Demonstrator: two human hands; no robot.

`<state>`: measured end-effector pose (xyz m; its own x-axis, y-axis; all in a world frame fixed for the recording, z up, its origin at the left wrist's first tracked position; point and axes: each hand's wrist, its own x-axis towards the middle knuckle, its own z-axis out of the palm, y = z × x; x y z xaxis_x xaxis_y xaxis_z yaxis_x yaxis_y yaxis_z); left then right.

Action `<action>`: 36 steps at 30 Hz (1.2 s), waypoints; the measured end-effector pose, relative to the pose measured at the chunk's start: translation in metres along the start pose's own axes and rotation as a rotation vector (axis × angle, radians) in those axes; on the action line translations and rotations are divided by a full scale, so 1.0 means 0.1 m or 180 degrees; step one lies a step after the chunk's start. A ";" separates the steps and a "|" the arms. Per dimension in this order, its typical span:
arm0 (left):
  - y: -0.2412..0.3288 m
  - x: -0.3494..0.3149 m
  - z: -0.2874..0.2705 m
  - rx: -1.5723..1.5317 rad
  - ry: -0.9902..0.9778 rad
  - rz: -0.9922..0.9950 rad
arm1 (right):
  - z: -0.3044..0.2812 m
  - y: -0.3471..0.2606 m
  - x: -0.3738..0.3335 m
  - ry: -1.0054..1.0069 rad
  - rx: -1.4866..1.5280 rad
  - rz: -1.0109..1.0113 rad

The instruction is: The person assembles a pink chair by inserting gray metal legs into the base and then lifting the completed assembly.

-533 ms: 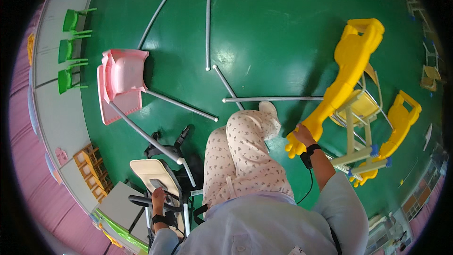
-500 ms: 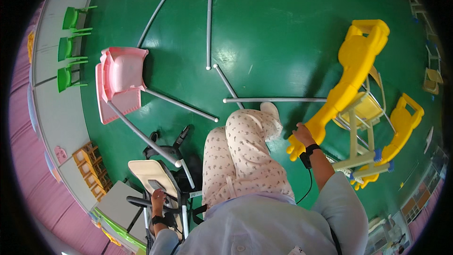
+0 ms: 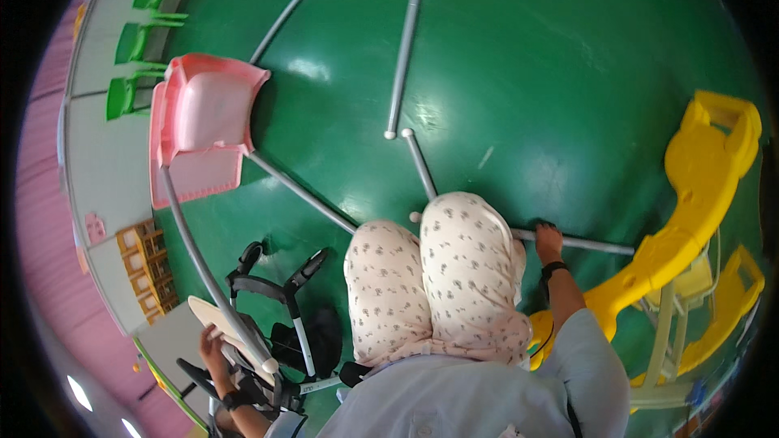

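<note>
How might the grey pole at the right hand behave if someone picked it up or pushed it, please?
The grey pole is probably stiff, as its visible stretch beside the right hand looks nearly straight. Its rounded shape suggests it could roll when pushed. Being slim, it may feel light, though whether it is hollow cannot be seen.

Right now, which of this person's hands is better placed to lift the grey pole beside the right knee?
Likely the right hand: it is right at that grey pole, while the left hand is on the other side, at the cream panel.
</note>
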<state>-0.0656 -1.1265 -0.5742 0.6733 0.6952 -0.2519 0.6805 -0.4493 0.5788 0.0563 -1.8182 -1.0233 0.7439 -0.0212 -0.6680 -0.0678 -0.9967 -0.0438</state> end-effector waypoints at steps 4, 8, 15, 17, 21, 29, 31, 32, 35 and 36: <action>1.37 -0.02 0.38 0.0232 -0.0183 0.0678 | -0.23 -0.01 0.07 -0.0150 -0.0155 0.0027; 2.59 -0.25 0.58 0.1346 -0.0166 0.1515 | -0.94 -0.21 0.27 0.0366 0.0437 -0.0094; 3.87 -0.63 -0.16 0.2115 -0.0170 0.3314 | -2.44 -1.03 -0.39 0.0394 0.1627 -0.0573; 4.21 -0.73 -0.50 0.1896 0.0092 0.3897 | -2.96 -1.14 -0.64 0.0525 0.2027 -0.0587; 4.94 -1.17 -1.29 0.0932 0.0824 0.4801 | -4.36 -1.37 -1.45 0.0711 0.2442 -0.0731; 5.77 -2.54 -2.77 0.0584 0.0785 0.3521 | -6.12 -1.36 -2.69 0.1167 0.2690 -0.1304; 5.96 -2.81 -2.92 0.0869 0.0615 0.2893 | -6.39 -1.28 -2.89 0.1247 0.2726 -0.1351; 5.99 -2.91 -2.95 0.0910 0.0535 0.2850 | -6.50 -1.28 -2.98 0.1189 0.2788 -0.1511; 6.08 -3.14 -2.88 0.0701 0.0767 0.3002 | -6.79 -1.29 -3.18 0.1124 0.2945 -0.1748; 6.12 -3.20 -2.85 0.0634 0.0845 0.3040 | -6.87 -1.30 -3.21 0.1118 0.3079 -0.1814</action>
<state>0.0529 -1.4643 0.0818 0.8918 0.0872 0.4440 -0.0572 -0.9516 0.3018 0.2832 -1.7353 -0.2926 0.9619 0.2377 -0.1348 -0.0301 -0.3983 -0.9168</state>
